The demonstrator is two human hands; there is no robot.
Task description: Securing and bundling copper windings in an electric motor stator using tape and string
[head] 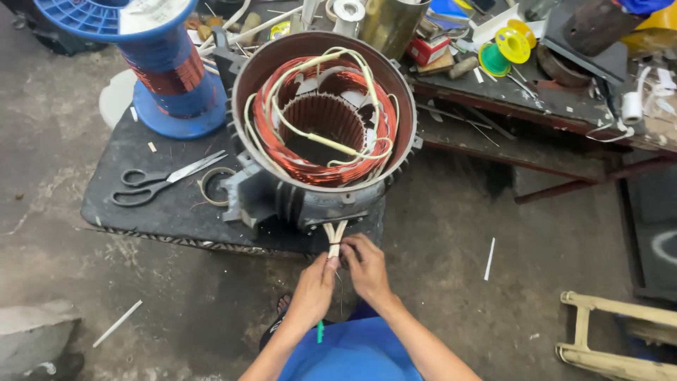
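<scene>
both hands, left hand (314, 286) and right hand (364, 264), are pinching closed on the sleeved leads (336, 236) hanging at six o'clock below the motor stator (321, 127) on the bench (162, 204); scissors (159, 180) lying at nine o'clock.

We note the motor housing (282, 197) as grey cast metal, matt and ribbed. Its winding (321, 152) is glossy copper wire; sleeved leads (334, 236) look smooth, cream plastic. The spool (166, 63) is blue plastic, carrying more shiny copper. Scissors (166, 178) show bright metal blades, black plastic handles. The table top (141, 212) is dark and matt; the floor (437, 233) is rough concrete.
</scene>
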